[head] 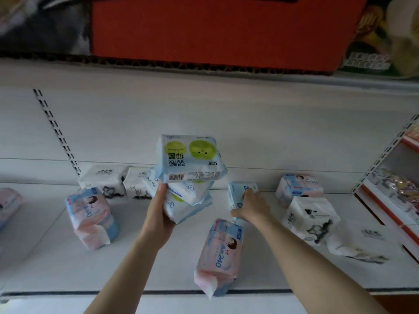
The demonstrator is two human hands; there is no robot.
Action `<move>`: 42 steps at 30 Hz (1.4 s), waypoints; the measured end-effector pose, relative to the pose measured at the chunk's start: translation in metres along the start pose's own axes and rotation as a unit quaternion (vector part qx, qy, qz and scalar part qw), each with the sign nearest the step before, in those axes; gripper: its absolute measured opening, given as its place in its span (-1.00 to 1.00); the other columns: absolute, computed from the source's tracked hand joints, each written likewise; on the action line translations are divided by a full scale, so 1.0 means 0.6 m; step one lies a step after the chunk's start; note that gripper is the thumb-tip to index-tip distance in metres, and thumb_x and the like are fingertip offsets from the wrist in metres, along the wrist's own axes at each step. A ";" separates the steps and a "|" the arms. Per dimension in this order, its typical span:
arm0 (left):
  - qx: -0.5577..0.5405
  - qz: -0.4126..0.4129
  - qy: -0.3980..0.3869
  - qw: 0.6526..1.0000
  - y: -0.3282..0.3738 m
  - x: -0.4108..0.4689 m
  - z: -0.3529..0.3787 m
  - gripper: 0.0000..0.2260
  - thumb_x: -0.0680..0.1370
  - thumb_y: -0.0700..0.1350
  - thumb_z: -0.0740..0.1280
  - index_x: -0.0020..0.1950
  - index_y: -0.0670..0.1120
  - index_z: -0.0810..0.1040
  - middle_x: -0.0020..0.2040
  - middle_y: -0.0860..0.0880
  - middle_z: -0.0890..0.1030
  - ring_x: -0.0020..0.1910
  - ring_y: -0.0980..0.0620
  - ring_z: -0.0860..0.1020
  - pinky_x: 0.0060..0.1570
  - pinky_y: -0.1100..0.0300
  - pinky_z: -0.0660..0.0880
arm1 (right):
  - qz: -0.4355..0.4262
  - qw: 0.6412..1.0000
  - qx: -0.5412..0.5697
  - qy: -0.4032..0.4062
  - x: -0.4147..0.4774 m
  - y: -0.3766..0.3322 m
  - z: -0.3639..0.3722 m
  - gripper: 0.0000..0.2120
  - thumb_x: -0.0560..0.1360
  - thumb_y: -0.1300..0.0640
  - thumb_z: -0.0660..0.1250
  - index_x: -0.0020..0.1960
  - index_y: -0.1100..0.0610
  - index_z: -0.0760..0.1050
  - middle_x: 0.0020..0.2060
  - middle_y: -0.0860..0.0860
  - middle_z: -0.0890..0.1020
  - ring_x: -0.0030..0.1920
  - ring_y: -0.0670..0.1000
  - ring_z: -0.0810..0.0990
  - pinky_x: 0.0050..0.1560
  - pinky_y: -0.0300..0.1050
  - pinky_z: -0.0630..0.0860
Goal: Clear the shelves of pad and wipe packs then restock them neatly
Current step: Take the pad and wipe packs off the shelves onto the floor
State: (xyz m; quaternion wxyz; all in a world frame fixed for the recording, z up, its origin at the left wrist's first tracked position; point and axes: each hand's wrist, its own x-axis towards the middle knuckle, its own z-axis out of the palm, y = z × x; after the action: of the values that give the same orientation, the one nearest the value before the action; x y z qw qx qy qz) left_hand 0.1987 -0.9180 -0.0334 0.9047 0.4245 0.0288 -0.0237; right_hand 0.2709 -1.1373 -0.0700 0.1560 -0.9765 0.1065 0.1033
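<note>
My left hand (159, 211) grips a stack of blue-and-white pad packs with green circles (189, 159), held up above the white shelf (147, 264). My right hand (251, 206) reaches to a small light-blue pack (240, 192) standing near the shelf's back, fingers curled on its side. A pink-and-blue pack marked 240 (218, 254) lies at the shelf's front edge, below my right arm. Another pink-and-blue pack (91, 217) stands at the left.
White packs with dark print (105, 181) line the back left. At the right sit a pink-and-blue pack (299, 186) and white packs (310, 219), one flat (353, 243). A red carton (215, 30) rests on the shelf above. A neighbouring rack (394, 189) stands at the right.
</note>
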 end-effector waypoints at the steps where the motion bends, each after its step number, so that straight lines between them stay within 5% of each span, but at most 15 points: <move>1: -0.001 0.000 0.001 1.000 0.000 -0.001 -0.002 -0.65 0.52 0.12 0.10 0.17 0.03 0.51 -0.01 0.01 0.69 -0.06 0.08 0.66 -0.24 0.17 0.60 | -0.001 1.000 0.016 0.016 -0.001 0.002 -0.001 -0.28 0.31 -0.08 0.45 0.34 0.16 0.26 0.27 0.15 0.38 0.24 0.18 0.40 0.15 0.00 0.42; 4: -0.006 -0.006 -0.001 1.000 0.000 -0.004 -0.010 -0.60 0.47 0.13 0.13 0.22 0.01 0.49 0.02 0.00 0.68 -0.03 0.07 0.66 -0.24 0.17 0.60 | -0.025 0.987 0.153 0.040 -0.006 0.012 -0.018 -0.56 0.33 0.03 0.44 0.13 0.18 0.45 -0.01 0.07 0.53 -0.05 0.03 0.54 -0.21 -0.28 0.44; 6: -0.006 -0.011 0.000 1.000 -0.001 -0.005 -0.019 -0.59 0.46 0.13 0.14 0.22 0.01 0.49 0.02 -0.01 0.69 -0.04 0.07 0.66 -0.24 0.17 0.60 | -0.021 0.938 0.344 0.011 -0.014 0.008 -0.046 -0.74 0.38 0.11 0.44 -0.01 0.21 0.50 -0.18 0.09 0.56 -0.27 -0.03 0.51 -0.40 -0.35 0.38; 10: 0.010 -0.022 0.007 1.000 -0.006 -0.006 -0.033 -0.53 0.44 0.20 0.20 0.27 0.02 0.48 0.06 -0.01 0.68 -0.02 0.05 0.65 -0.20 0.15 0.61 | -0.085 0.837 0.541 -0.016 -0.050 -0.021 -0.125 -0.47 0.34 0.08 0.44 0.27 0.15 0.42 0.01 0.10 0.61 -0.04 0.09 0.60 -0.08 0.06 0.57; 12: 0.026 -0.022 0.005 0.999 -0.008 -0.009 -0.036 -0.46 0.38 0.26 0.28 0.27 0.03 0.48 0.09 -0.02 0.66 0.02 0.03 0.65 -0.17 0.12 0.61 | -0.189 0.798 0.572 -0.021 -0.088 -0.051 -0.171 -0.47 0.23 0.08 0.42 0.19 0.02 0.43 -0.01 -0.01 0.60 -0.06 -0.03 0.62 -0.19 -0.13 0.53; 15: 0.042 -0.019 0.004 0.999 -0.006 -0.022 -0.030 -0.50 0.45 0.23 0.27 0.32 0.02 0.46 0.16 -0.05 0.63 0.10 0.00 0.62 -0.04 0.07 0.61 | -0.310 0.811 0.494 -0.051 -0.142 -0.103 -0.201 -0.50 0.22 0.03 0.47 0.14 -0.10 0.45 0.11 -0.08 0.58 0.04 -0.12 0.60 -0.07 -0.27 0.54; 17: 0.050 -0.008 0.023 0.998 0.002 -0.034 -0.031 -0.47 0.43 0.23 0.28 0.33 0.02 0.45 0.20 -0.07 0.61 0.16 -0.04 0.59 0.07 0.01 0.57 | -0.337 0.845 0.411 -0.060 -0.159 -0.128 -0.188 -0.49 0.37 0.00 0.47 0.28 -0.05 0.42 0.23 -0.04 0.50 0.16 -0.10 0.54 0.06 -0.27 0.51; 19: 0.065 0.028 0.041 0.997 0.014 -0.054 -0.035 -0.48 0.45 0.19 0.29 0.35 0.00 0.43 0.21 -0.07 0.61 0.17 -0.05 0.58 0.10 -0.03 0.55 | -0.342 0.850 0.394 -0.071 -0.169 -0.143 -0.172 -0.52 0.46 0.02 0.39 0.34 -0.02 0.36 0.20 -0.08 0.49 0.11 -0.18 0.53 -0.01 -0.35 0.51; 24: 0.099 0.141 0.182 0.968 0.054 -0.132 -0.041 -0.78 0.49 0.00 0.35 0.13 0.13 0.47 0.06 0.00 0.67 0.02 0.00 0.64 -0.07 0.01 0.61 | -0.382 0.802 0.436 -0.146 -0.198 -0.187 -0.143 -0.59 0.48 0.10 0.36 0.27 -0.05 0.32 0.05 -0.23 0.51 -0.10 -0.35 0.57 -0.17 -0.39 0.52; 27: 0.124 0.150 0.226 0.955 0.075 -0.188 -0.059 -0.44 0.39 0.16 0.44 0.31 0.00 0.40 0.16 -0.10 0.62 0.09 -0.10 0.62 0.00 -0.04 0.59 | -0.410 0.780 0.433 -0.190 -0.221 -0.223 -0.119 -0.58 0.47 0.07 0.36 0.27 -0.08 0.30 0.09 -0.20 0.50 -0.09 -0.37 0.56 -0.18 -0.39 0.53; 34: 0.107 0.193 0.394 0.892 0.115 -0.394 -0.139 -0.45 0.33 0.10 0.42 0.26 -0.10 0.49 0.10 -0.14 0.65 0.05 -0.13 0.63 0.07 -0.10 0.55 | -0.466 0.720 0.400 -0.325 -0.350 -0.339 -0.013 -0.65 0.49 0.08 0.33 0.23 -0.11 0.33 0.05 -0.23 0.52 -0.05 -0.37 0.54 -0.19 -0.47 0.48; 39: 0.064 0.218 0.503 0.834 0.150 -0.579 -0.248 -0.53 0.40 0.05 0.42 0.25 -0.09 0.49 0.05 -0.11 0.67 -0.04 -0.07 0.67 -0.15 0.07 0.64 | -0.500 0.657 0.356 -0.437 -0.519 -0.453 0.098 -0.59 0.47 0.10 0.37 0.26 -0.01 0.33 0.10 -0.06 0.54 0.05 -0.15 0.57 -0.16 -0.34 0.54; 42: 0.020 0.238 0.565 0.790 0.179 -0.704 -0.335 -0.34 0.25 0.12 0.53 0.26 -0.10 0.47 0.06 -0.11 0.66 -0.02 -0.08 0.66 -0.11 0.05 0.62 | -0.515 0.630 0.332 -0.477 -0.640 -0.534 0.176 -0.60 0.51 0.16 0.32 0.31 0.04 0.30 0.14 0.00 0.53 0.10 -0.07 0.57 -0.14 -0.33 0.56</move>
State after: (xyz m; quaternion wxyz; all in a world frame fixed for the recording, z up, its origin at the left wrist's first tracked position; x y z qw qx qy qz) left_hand -0.2215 -0.6873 -0.0489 0.6953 0.3733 0.4326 0.4359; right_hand -0.0369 -0.7380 0.0127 0.5266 -0.5689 -0.4759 0.4153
